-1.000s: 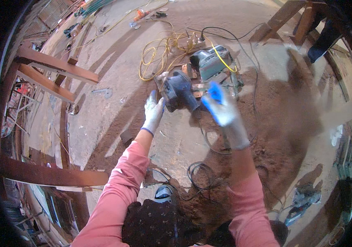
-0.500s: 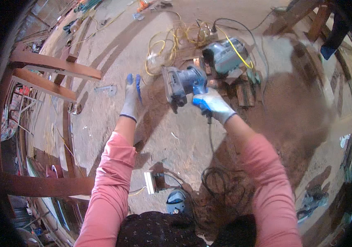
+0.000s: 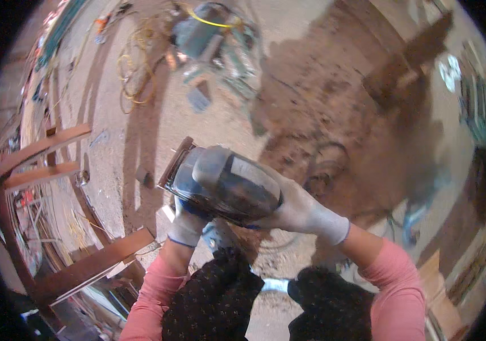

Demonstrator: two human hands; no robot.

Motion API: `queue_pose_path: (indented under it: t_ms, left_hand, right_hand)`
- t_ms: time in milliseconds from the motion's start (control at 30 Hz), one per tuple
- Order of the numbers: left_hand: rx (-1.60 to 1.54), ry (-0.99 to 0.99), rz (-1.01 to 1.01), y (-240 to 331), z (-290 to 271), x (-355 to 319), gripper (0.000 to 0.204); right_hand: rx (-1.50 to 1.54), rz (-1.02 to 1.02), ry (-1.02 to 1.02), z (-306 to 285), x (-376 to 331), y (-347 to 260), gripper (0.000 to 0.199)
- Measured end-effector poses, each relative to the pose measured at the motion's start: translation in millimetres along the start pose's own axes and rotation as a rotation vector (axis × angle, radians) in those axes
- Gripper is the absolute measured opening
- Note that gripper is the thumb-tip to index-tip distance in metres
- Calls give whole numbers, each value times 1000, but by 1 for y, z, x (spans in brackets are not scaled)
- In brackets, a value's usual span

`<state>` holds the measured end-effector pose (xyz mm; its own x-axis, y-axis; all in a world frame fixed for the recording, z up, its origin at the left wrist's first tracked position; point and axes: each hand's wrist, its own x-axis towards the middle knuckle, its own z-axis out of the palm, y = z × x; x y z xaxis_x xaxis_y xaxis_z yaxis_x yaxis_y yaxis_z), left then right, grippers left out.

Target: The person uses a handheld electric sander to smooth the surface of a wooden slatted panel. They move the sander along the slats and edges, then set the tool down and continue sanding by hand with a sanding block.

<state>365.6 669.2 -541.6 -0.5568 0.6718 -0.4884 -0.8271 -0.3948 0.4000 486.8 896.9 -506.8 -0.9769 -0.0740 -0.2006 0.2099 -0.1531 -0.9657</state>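
Note:
A blue and dark-grey power sander [image 3: 226, 184] is held up in front of me, its flat brown-edged pad [image 3: 177, 162] turned to the left. From the right, my right hand [image 3: 297, 210], in a whitish work glove, is closed round the sander's body, fingers mostly hidden behind it. Under the pad end my left hand [image 3: 187, 224], gloved too, presses against the tool. Its fingers are largely covered by the sander, so I cannot tell how they are bent.
Wooden frame pieces [image 3: 92, 264] stick out on the left. Ahead lie a yellow cable coil [image 3: 135, 74], a grey-green machine [image 3: 200, 34] and wood offcuts [image 3: 231, 71]. A dark cable [image 3: 328, 165] lies on the dusty floor. A wooden beam [image 3: 407, 62] is at far right.
The sander has come closer to me and turned over. My left hand, earlier apart and empty, now touches it. The view has swung to the right.

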Motion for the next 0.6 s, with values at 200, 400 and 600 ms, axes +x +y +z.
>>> queue_pose_path:
  t_ms: [200, 400, 600]
  left_hand:
    - [285, -14, -252, -55, 104, -27, 69]
    - [559, -5, -403, -43, 149, -86, 72]
    - [877, 123, -445, -26, 231, -179, 59]
  right_hand:
    - [7, 81, 237, -22, -148, -59, 94]
    - [-761, -57, 648, -25, -302, -124, 73]
    - [804, 251, 1096, 27, -435, -250, 36]
